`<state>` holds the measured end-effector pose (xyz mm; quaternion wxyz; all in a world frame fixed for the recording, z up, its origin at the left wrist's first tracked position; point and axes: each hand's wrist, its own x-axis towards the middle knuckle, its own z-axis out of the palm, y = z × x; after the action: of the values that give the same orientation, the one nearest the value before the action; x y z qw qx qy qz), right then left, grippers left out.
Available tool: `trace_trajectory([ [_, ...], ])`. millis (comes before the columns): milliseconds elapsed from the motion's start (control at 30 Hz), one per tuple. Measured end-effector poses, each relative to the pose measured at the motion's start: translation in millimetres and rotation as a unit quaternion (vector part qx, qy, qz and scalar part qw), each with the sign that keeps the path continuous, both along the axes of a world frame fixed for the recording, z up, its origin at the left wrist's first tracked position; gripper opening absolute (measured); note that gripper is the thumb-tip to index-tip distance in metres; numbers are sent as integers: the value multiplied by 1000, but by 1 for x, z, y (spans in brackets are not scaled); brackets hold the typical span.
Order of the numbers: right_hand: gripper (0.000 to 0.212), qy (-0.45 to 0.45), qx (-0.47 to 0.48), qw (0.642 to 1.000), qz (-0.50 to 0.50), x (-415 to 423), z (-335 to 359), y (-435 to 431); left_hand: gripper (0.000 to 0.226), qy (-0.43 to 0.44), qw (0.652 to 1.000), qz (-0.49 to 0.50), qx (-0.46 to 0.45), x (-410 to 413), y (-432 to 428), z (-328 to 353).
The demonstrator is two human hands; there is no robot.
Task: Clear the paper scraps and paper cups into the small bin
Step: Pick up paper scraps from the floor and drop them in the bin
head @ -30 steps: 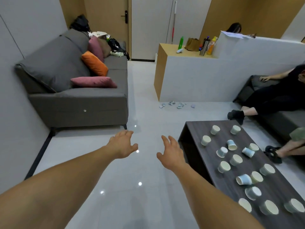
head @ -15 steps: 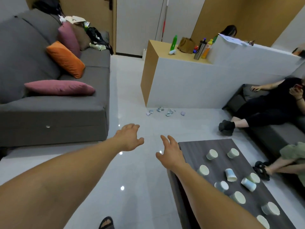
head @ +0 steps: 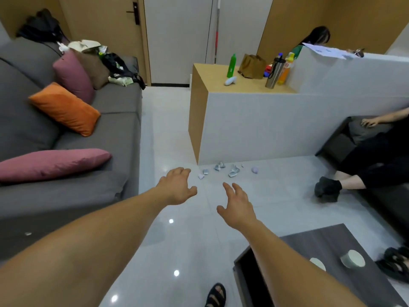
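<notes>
Left hand [head: 177, 187]: held out over the floor [head: 188, 240], palm down, fingers apart and relaxed; nothing is gripped.

Right hand [head: 238, 207]: held out just right of the left hand and apart from it, fingers spread; nothing is gripped.

Paper scraps [head: 232, 172]: a small scatter of pale crumpled pieces is seen on the floor at the foot of the white partition [head: 265, 129], beyond both hands and not touched by either.

Paper cups [head: 353, 259]: two are seen at the near right on the dark wooden counter [head: 327, 240]. One is partly hidden behind the right forearm.

Grey sofa [head: 110, 140]: placed along the left side. An orange cushion [head: 64, 108], a pink cushion [head: 51, 163] and a purple cushion [head: 73, 76] are laid on it, with bags and clutter at its far end.

Green bottle [head: 231, 65] and steel flask [head: 274, 73]: stood upright on the wood-topped ledge behind the partition.

Seated person [head: 376, 156]: dressed in black and seen at the far right on a dark sofa.

Sandalled foot [head: 215, 295]: seen on the floor at the near edge.
</notes>
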<state>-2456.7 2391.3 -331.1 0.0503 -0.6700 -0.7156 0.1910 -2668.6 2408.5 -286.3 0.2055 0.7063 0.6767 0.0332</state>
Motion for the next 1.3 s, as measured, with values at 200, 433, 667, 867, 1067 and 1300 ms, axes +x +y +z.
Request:
trace_trajectory([
  [200,75,-4,1,999,36,27,12,132,73,-12,999,45,4,23,120,11],
  [433,76,-25,-21,998,55,26,3,269,73,-21,996,76,-37,14,240,-11],
  [667,76,-43,-48,996,59,-4,-16,414,73,-59,994,67,-59,-9,401,-49],
  [867,76,-42,-64,994,76,-30,-26,519,73,-78,992,61,-83,-25,503,-64],
  [1067,77,-50,-113,984,132,-45,-64,621,75,-72,983,107,-133,-39,580,-106],
  [1300,76,-73,-186,951,236,-37,-151,756,73,-105,946,233,-198,-30,654,-191],
])
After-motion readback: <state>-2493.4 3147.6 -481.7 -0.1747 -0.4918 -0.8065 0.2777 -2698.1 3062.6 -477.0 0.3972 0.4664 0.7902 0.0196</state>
